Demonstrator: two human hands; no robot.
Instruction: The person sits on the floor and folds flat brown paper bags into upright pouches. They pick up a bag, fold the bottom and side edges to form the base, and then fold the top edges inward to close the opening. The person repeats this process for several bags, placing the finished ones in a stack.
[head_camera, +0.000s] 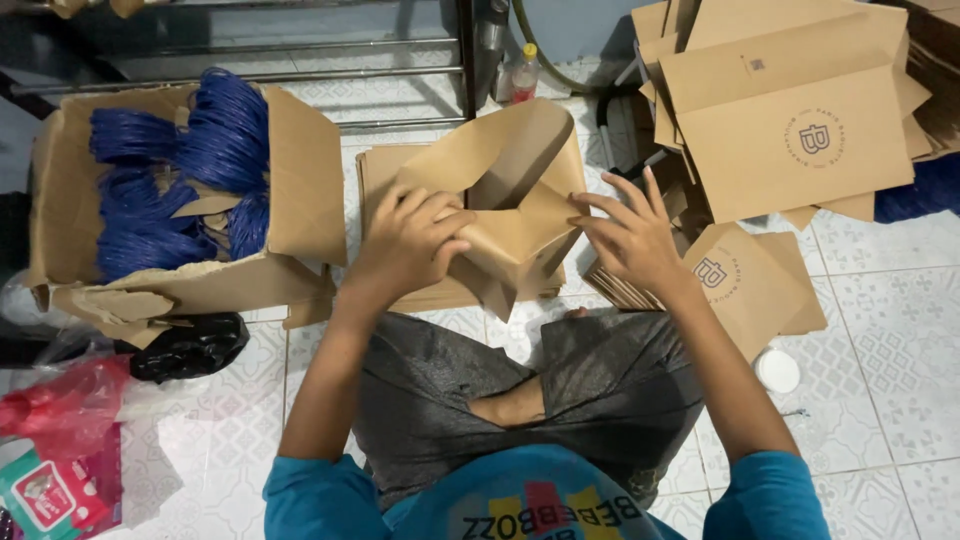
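At the far left edge of the tiled floor (900, 330) lie a red plastic bag (65, 405) and a black bag (190, 345). Behind them stands an open cardboard carton (300, 170) filled with bundles of blue twisted cord handles (180, 170).

The left hand (410, 245) is curled closed over the left flap of the brown paper bag (510, 215), thumb and fingers pinching the folded edge. The bag sits on the floor directly ahead of the person's crossed legs, resting on a flat stack of brown sheets (375, 170). Its base is half formed: one flap stands raised at the rear, and the others fold toward the centre.

The right hand (625, 235) is spread wide, fingers splayed. Its fingertips touch the right flap of the bag; it grips nothing.

To the right, a pile of flat folded bags (780, 120) leans near the far right corner of the floor, and one more flat bag (750, 280) lies just beside the right forearm. A small white lid (777, 370) lies on the tiles near the right knee.

Risks, as judged from this position:
- The open right hand only presses. If the flap springs back, the fold may come out crooked.
- A hard pinch by the left hand may crease or tear the paper at the corner.
- The bag rests on a loose stack. If that stack slides, the flaps may go out of line.
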